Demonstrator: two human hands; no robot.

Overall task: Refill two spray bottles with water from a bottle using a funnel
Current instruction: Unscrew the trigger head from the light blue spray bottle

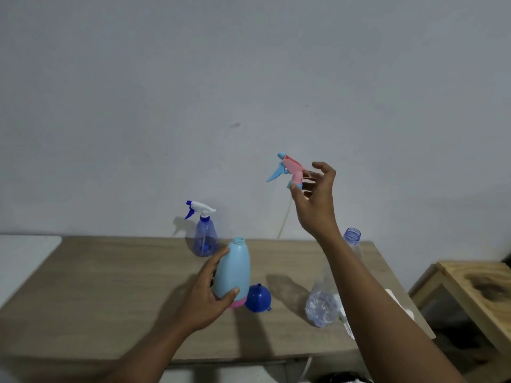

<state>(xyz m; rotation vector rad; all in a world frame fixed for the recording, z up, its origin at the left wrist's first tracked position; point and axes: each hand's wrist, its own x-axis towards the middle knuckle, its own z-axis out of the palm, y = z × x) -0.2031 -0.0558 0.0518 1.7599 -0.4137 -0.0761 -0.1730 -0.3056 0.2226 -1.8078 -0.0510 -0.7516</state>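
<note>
Spray bottles: I am steadying the light-blue bottle [233,272], open-necked on the table [110,286], in my clamped left hand [206,297], while my right hand [312,200] is pinching its trigger head [290,168] aloft. Keeping the dip tube [284,219] clear matters; the funnel [258,297] is waiting beside.

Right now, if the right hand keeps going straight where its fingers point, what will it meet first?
Probably only the wall. The right hand, holding the spray head, points up and away over the table; nothing shows in that line, though depth is unclear.
</note>
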